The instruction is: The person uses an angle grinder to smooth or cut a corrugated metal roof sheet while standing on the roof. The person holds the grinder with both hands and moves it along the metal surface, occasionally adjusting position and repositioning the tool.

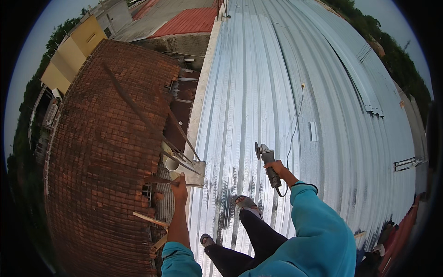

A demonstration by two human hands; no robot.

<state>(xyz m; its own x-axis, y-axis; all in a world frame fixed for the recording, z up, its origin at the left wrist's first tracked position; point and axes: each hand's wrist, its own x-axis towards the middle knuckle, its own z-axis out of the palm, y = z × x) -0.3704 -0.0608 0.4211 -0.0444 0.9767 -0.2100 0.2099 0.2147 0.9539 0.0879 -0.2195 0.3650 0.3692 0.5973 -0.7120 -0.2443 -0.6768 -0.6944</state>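
My right hand (276,168) is wrapped round the body of a dark angle grinder (273,178), held over the metal roofing with its disc pointing up and left. A black cord trails from the tool's rear end. On the left, my left hand (180,181) is closed on a rusty steel bar (159,180) beside a concrete column top (198,169). Several other rusty bars (183,134) stick out of that column, some long and leaning to the upper left. Just beyond my left hand is the round mouth of a white pipe (172,164).
I stand on shiny corrugated metal sheets (244,92). The cord runs to a small connector (303,86). A small metal offcut (314,131) lies right of the cord. Left of the concrete wall edge (207,78), a tiled roof (101,138) lies lower, with wooden pieces (151,219) near its edge.
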